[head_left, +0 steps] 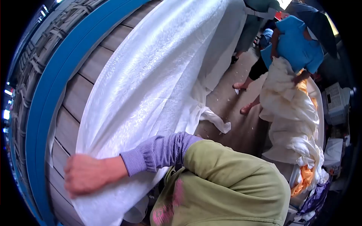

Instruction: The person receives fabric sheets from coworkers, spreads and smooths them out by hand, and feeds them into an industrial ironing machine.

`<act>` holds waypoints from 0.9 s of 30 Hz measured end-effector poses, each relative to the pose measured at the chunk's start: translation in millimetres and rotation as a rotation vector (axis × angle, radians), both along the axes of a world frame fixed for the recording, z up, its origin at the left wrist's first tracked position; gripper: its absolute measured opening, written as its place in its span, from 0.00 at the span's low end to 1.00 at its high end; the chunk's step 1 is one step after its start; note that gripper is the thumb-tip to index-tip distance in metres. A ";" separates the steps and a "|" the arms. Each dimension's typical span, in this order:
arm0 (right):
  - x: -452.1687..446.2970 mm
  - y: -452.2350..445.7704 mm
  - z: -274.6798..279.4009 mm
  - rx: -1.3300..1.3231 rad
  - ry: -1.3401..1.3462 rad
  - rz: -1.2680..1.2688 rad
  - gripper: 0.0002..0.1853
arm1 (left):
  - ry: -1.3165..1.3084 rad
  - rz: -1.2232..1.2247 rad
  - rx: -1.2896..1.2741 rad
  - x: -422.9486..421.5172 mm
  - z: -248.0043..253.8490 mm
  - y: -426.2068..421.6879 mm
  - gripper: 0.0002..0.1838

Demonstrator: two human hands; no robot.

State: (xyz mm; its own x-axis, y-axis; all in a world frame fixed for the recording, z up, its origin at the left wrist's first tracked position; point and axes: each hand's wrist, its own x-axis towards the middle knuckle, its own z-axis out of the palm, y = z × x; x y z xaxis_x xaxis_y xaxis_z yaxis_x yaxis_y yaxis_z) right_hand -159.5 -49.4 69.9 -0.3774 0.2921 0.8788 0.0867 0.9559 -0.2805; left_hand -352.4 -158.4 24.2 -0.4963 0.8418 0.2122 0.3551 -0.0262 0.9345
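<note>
My right hand (pixel 92 175) reaches across to the left side of the view, in a striped purple cuff. It is closed in a fist at the edge of a white, shiny patterned cloth (pixel 151 79), which it appears to grip; the fingertips are hidden and the hand is slightly blurred. Long and wide, the cloth stretches from under my forearm up to the top of the view, with loose folds along its right side. Beneath its left edge are grey-brown slats (pixel 77 94). My left hand does not show.
A blue curved rim (pixel 49 86) borders the slats. To the right, a co-worker in a blue shirt (pixel 299 45) handles cream cloth (pixel 288 116) heaped along a long container. Another person in dark clothing (pixel 250 32) stands at the cloth's far end. A grey crate (pixel 335 100) stands at far right.
</note>
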 end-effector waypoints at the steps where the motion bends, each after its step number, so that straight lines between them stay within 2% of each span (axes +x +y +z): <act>1: 0.1 5.7 -4.7 0.024 0.025 -0.064 0.14 | -0.031 0.019 -0.001 -13.2 8.7 8.9 0.18; 3: -0.1 10.0 -13.3 0.069 0.079 -0.192 0.12 | -0.074 0.046 -0.016 -46.8 28.9 30.5 0.17; 6: 13.4 -9.8 -39.2 0.008 0.065 -0.146 0.16 | -0.014 0.049 -0.097 -107.6 43.5 80.4 0.17; 8: 22.6 -20.7 -70.6 -0.157 -0.079 -0.070 0.21 | 0.560 0.006 -0.101 -169.8 20.7 133.5 0.15; 9: 26.3 -20.9 -87.6 -0.212 -0.162 -0.106 0.24 | 0.558 -0.056 -0.096 -210.5 0.5 162.7 0.15; 11: 33.3 -15.4 -114.3 -0.286 -0.277 -0.247 0.30 | 0.718 -0.131 -0.088 -258.5 -19.6 208.2 0.15; 12: 33.6 -12.4 -124.4 -0.313 -0.257 -0.324 0.32 | 0.691 -0.126 -0.106 -261.1 -19.8 220.8 0.15; 14: 36.2 6.8 -137.4 -0.337 -0.321 -0.352 0.35 | 0.832 -0.095 -0.145 -237.5 -9.7 229.4 0.19; 15: 35.5 19.5 -145.4 -0.290 -0.387 -0.342 0.38 | 0.911 -0.050 -0.081 -202.4 0.4 218.2 0.22; 16: 35.9 34.2 -144.6 -0.225 -0.481 -0.342 0.40 | 0.967 0.102 0.009 -143.3 15.8 190.7 0.23; 18: 25.1 69.0 -147.7 -0.123 -0.520 -0.371 0.42 | 0.751 0.208 0.046 -96.3 22.6 128.5 0.21; 19: 19.7 83.4 -147.1 -0.052 -0.519 -0.420 0.43 | 0.578 0.160 -0.092 -99.8 8.1 81.4 0.19; 21: 6.2 118.3 -148.2 -0.034 -0.526 -0.406 0.42 | 0.139 -0.120 -0.296 -119.5 -67.8 -7.6 0.15; 22: 0.8 135.9 -146.7 -0.019 -0.537 -0.410 0.41 | -0.027 -0.034 -0.596 -73.2 -81.8 -23.4 0.15; 23: -6.9 153.1 -146.4 -0.022 -0.539 -0.465 0.40 | -0.061 -0.081 -0.705 -64.2 -137.1 -33.8 0.23; 24: -18.8 166.2 -147.6 -0.030 -0.541 -0.516 0.39 | -0.064 -0.182 -0.669 -58.9 -200.0 -38.4 0.36; 25: -28.7 174.8 -144.4 -0.038 -0.541 -0.570 0.39 | -0.245 -0.173 -0.561 -22.2 -228.8 -20.1 0.45; 26: -30.8 184.3 -118.8 -0.331 -0.725 -0.348 0.49 | -0.165 -0.347 -0.429 7.1 -250.6 13.0 0.45; 27: -39.6 192.4 -105.0 -0.393 -0.801 -0.399 0.45 | -0.086 -0.529 -0.289 38.3 -265.2 43.9 0.45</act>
